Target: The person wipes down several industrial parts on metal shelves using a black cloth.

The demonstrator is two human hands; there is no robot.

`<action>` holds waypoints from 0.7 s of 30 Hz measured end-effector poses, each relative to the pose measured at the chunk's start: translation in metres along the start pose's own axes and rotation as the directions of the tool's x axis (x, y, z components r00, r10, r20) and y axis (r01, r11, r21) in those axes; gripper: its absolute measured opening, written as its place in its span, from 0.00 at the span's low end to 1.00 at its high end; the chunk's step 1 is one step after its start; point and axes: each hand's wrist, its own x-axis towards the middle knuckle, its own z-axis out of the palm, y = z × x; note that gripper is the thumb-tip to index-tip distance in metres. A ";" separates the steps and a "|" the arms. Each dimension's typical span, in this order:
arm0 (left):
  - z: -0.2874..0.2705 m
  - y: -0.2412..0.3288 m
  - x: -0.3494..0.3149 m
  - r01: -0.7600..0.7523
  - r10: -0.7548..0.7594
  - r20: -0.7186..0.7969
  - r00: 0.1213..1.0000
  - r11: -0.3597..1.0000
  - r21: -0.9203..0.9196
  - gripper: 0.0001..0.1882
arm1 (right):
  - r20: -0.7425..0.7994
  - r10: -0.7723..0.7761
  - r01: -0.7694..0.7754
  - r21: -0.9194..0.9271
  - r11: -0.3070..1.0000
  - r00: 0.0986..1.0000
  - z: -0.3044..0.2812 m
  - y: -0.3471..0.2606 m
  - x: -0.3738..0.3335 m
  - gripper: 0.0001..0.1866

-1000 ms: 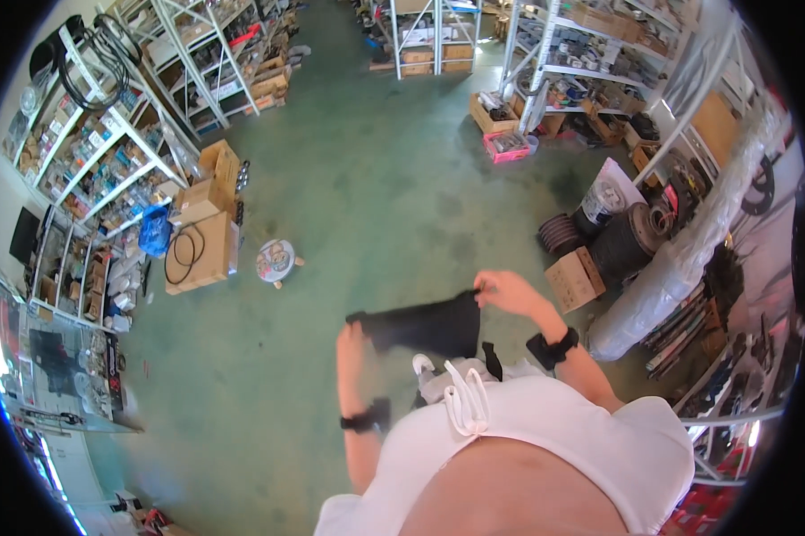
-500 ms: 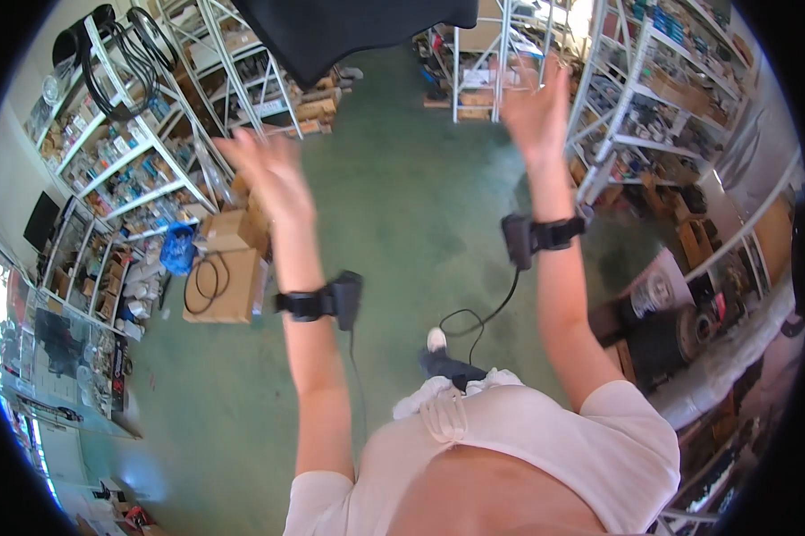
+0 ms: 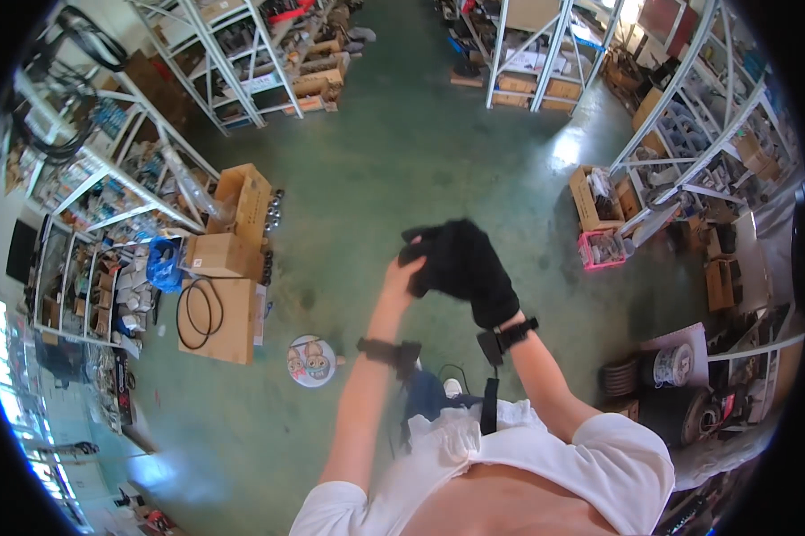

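Note:
A black fabric glove (image 3: 461,255) covers my right hand (image 3: 485,284) down to the wrist, in front of my body. My bare left hand (image 3: 401,282) meets it at the fingertip end, its fingers closed on the dark fabric. Part of the left fingers is hidden by the glove, and slight blur softens their outline. The glove hides the right fingers, so I cannot tell how they are bent. Black straps with small dark boxes circle both forearms: one strap (image 3: 386,352) on the left, the other strap (image 3: 513,336) at the right wrist.
A round stool (image 3: 311,362) with a cartoon top stands on the green floor (image 3: 358,179). To the left are cardboard boxes (image 3: 219,317), a blue bag (image 3: 163,264) and shelving. A pink basket (image 3: 602,250), an open carton (image 3: 590,201) and wire spools (image 3: 670,366) line the right.
My raised, spread, bare hands have come down and together. The right one now wears the black glove. A large black shape at the top is gone, and the view has shifted.

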 end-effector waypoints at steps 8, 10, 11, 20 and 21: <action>-0.120 -0.049 0.014 0.303 -0.272 -0.284 0.919 0.951 0.068 0.27 | 0.253 0.207 -0.252 0.160 0.954 0.945 0.038 0.048 -0.029 0.12; -0.130 -0.039 0.033 0.325 -0.282 -0.310 0.908 0.941 0.096 0.22 | 0.235 0.227 -0.259 0.116 0.959 0.945 0.037 0.057 -0.005 0.10; -0.155 -0.042 0.045 0.335 -0.330 -0.257 0.908 0.942 -0.025 0.23 | 0.230 0.206 -0.233 0.096 0.968 0.951 0.035 0.058 0.013 0.10; -0.087 0.138 0.115 0.377 -0.375 0.132 0.918 0.926 0.011 0.23 | 0.153 -0.126 0.135 -0.051 0.989 0.980 0.023 0.096 0.185 0.06; -0.086 0.148 0.125 0.350 -0.355 0.117 0.927 0.935 0.064 0.23 | 0.151 -0.157 0.166 -0.052 0.985 0.976 0.024 0.103 0.199 0.06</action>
